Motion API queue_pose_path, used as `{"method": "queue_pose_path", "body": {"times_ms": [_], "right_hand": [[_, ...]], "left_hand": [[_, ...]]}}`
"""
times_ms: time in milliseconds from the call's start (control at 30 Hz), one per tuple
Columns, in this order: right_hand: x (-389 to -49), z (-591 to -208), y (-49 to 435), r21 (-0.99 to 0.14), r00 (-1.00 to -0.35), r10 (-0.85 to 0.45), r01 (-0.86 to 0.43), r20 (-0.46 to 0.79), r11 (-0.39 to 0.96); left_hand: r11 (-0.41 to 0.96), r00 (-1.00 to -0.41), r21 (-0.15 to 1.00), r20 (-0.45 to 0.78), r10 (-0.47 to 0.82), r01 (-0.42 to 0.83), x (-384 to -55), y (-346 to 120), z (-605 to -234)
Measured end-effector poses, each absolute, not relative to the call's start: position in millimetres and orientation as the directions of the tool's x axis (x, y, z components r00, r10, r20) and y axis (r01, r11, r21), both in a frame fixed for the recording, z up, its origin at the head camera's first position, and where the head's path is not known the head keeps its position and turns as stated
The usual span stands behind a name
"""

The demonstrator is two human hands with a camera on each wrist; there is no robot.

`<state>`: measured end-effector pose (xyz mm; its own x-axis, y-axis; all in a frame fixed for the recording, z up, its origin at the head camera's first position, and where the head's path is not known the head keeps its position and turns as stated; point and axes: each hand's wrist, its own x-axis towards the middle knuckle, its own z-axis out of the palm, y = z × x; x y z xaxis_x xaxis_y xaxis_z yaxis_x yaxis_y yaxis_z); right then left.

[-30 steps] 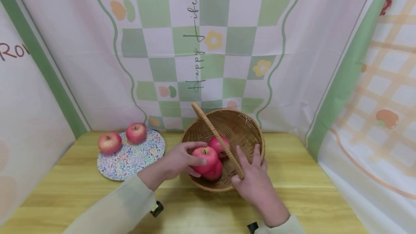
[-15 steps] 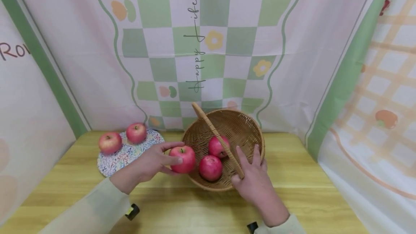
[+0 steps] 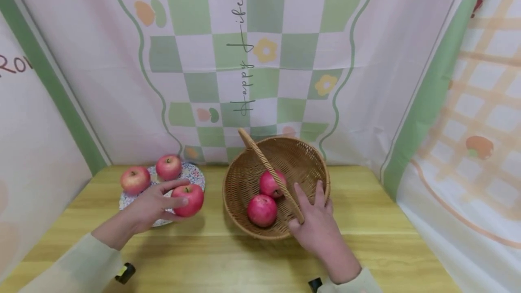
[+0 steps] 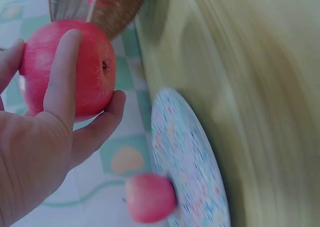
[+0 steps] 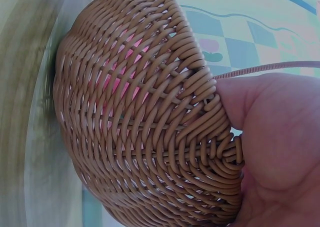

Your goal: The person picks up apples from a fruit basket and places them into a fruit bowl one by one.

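My left hand (image 3: 148,207) grips a red apple (image 3: 191,200), thumb across its near side and fingers around it, held over the right part of a speckled plate (image 3: 197,174). In the left wrist view, that apple (image 4: 95,52) shows above the plate's level. Two more apples, one yellowish red (image 3: 135,180) and one pinkish red (image 3: 168,167), sit toward the plate's back left. At right, my right hand (image 3: 317,227) holds the rim of a wicker basket (image 3: 238,180) by the handle's base, fingers reaching inside. Two red apples (image 3: 262,210) lie in the basket.
The basket's arched handle (image 3: 266,164) crosses over its opening. All stands on a wooden table (image 3: 228,261), with a checked green and white cloth (image 3: 260,80) hanging behind and further cloths on both sides.
My left hand has lifted an apple out of the basket and carried it left to the plate. Two apples stay in the basket. The right hand has kept its place at the rim.
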<state>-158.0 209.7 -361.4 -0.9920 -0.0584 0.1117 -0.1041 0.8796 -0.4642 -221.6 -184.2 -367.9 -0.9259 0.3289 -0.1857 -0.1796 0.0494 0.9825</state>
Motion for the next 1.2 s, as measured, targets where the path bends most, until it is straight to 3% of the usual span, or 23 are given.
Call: {"method": "queue_pose_path", "body": {"times_ms": [600,1200], "right_hand": [[-158.7,-357.8,207.5,-0.458,-0.991,-0.064,-0.112,0.119,0.882],[-157.5,-360.0,209.2,-0.46,-0.992,-0.065,-0.11,0.112,0.881]], "left_hand": [[0.123,-0.962,0.98,-0.178,0.205,-0.155,-205.1,-252.3,-382.8],[0.145,-0.974,0.972,-0.2,0.106,-0.184,-205.6,-285.7,-398.7]]}}
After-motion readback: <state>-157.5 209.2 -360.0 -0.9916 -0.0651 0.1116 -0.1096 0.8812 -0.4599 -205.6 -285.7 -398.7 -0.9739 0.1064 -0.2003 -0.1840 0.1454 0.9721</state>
